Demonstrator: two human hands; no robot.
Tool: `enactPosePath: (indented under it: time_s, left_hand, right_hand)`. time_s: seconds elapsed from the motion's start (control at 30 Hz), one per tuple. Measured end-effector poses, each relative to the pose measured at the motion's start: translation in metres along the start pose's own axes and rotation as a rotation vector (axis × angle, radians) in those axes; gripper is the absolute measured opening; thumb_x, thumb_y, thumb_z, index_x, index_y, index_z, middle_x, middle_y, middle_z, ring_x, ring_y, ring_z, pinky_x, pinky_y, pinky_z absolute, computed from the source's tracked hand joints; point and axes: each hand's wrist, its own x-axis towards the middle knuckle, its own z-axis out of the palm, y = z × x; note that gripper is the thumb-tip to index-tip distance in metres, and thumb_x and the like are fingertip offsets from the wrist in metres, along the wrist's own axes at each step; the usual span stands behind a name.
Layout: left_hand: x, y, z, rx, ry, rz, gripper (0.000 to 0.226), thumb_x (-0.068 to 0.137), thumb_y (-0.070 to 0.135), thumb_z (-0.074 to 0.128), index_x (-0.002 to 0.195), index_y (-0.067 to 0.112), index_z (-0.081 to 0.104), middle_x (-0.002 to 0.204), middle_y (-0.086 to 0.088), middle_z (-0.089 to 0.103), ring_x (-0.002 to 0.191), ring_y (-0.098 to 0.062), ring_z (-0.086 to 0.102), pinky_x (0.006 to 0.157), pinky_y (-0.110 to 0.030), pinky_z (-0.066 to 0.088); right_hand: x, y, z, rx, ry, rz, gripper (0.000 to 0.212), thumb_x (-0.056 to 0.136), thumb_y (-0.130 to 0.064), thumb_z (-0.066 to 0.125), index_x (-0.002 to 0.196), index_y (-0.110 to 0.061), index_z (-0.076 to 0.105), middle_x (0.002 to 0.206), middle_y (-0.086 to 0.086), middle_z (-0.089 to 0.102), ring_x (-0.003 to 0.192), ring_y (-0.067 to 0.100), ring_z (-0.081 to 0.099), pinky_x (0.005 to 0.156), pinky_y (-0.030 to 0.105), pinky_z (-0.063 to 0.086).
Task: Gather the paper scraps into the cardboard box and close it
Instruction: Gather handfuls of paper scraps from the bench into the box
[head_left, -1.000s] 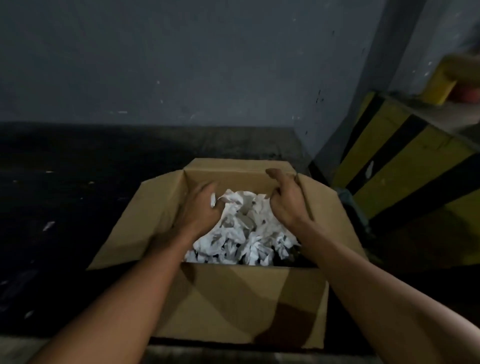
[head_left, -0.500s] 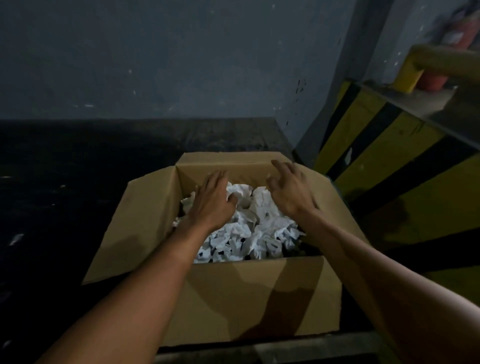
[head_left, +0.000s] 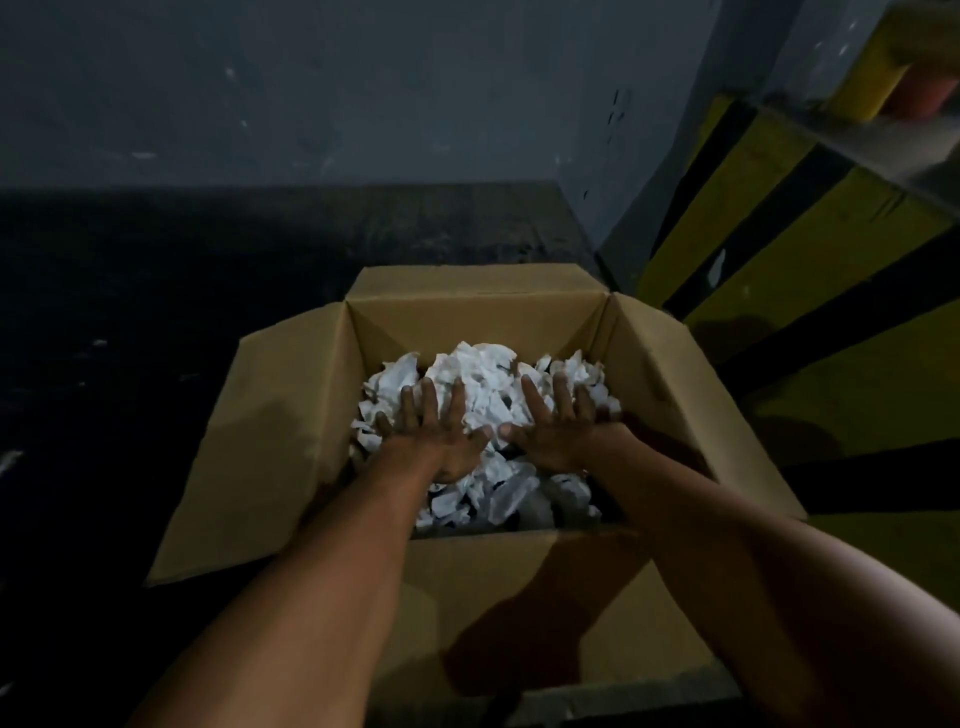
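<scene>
An open cardboard box (head_left: 280, 415) stands on the dark floor in front of me, its flaps spread outward. Inside lies a heap of crumpled white paper scraps (head_left: 483, 366). My left hand (head_left: 434, 436) lies flat on the heap's left side with fingers straight and spread. Beside it, thumbs nearly touching, my right hand (head_left: 558, 426) presses flat on the right side of the heap. Neither hand holds anything. The scraps under my palms are hidden.
A grey wall (head_left: 363, 93) rises behind the box. To the right stands a yellow-and-black striped barrier (head_left: 769, 218) close to the box's right flap. A few small white bits (head_left: 98, 343) lie on the dark floor at left.
Both hands have gone from the far rim of the box down onto the paper heap and flattened, fingers now spread. The view has tilted closer over the box.
</scene>
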Motion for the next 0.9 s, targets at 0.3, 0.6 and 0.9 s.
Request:
enactPosePath:
  time_s: [0.3,0.6,0.9]
  left_hand:
    - [0.002,-0.004,-0.007,-0.064,-0.019,0.036,0.073,0.093,0.067,0.015,0.14,0.037,-0.031,0.149,-0.004,-0.04,0.139,-0.03,-0.031,0.111,-0.062,-0.012]
    - [-0.034,-0.026,-0.029,-0.017,-0.085,0.14,0.131,0.057,0.087,0.057,0.134,0.04,-0.039,0.146,0.001,-0.044,0.137,-0.028,-0.034,0.112,-0.061,-0.009]
    - [-0.05,-0.023,-0.015,0.117,-0.098,0.132,0.135,0.065,0.073,0.067,0.133,0.035,-0.042,0.145,-0.004,-0.045,0.137,-0.032,-0.035,0.113,-0.059,-0.009]
  right_hand:
    - [0.014,0.008,0.002,0.051,-0.005,0.028,0.08,0.093,-0.067,0.029,0.15,-0.034,-0.017,0.159,0.008,-0.023,0.146,0.038,-0.014,0.114,0.061,0.0]
    - [-0.032,0.008,-0.034,-0.114,-0.171,0.045,0.136,0.056,-0.09,0.055,0.142,-0.036,-0.035,0.154,0.007,-0.035,0.144,0.032,-0.025,0.116,0.053,-0.005]
    - [-0.04,0.006,-0.027,-0.2,-0.156,0.091,0.139,0.062,-0.074,0.071,0.141,-0.033,-0.036,0.154,0.012,-0.032,0.144,0.041,-0.017,0.118,0.056,0.002]
